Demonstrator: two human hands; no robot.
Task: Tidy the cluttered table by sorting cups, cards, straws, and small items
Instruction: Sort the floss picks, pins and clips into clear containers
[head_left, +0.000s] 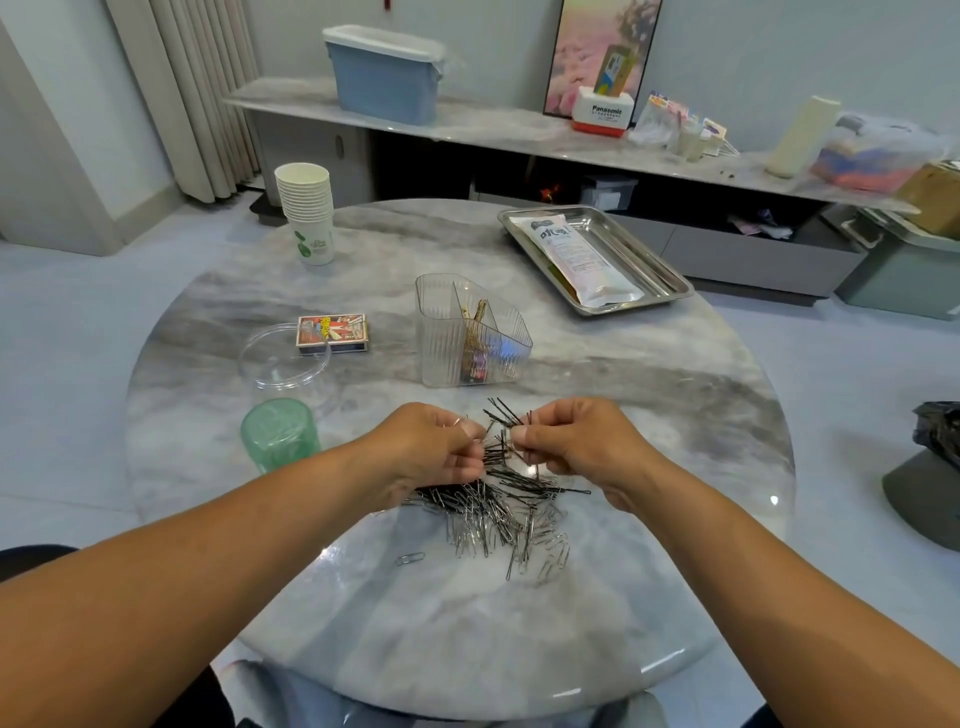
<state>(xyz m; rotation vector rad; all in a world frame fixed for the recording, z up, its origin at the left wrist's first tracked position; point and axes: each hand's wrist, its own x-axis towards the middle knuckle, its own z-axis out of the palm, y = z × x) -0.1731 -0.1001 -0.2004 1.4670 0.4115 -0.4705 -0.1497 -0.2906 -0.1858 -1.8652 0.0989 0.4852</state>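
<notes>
Left hand (434, 449) and right hand (574, 441) over pile of pins and clips (498, 512) on surface (649, 415); fingers of both pinched on black hairpins (501, 415).

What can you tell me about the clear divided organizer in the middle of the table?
The clear organizer is a ribbed, see-through plastic bin with rounded corners, standing upright near the middle of the marble table. An inner wall splits it into compartments. One holds a few upright gold-coloured clips, with small colourful items at the bottom. It is open-topped, stands apart from the pin pile, and no hand touches it.
</notes>
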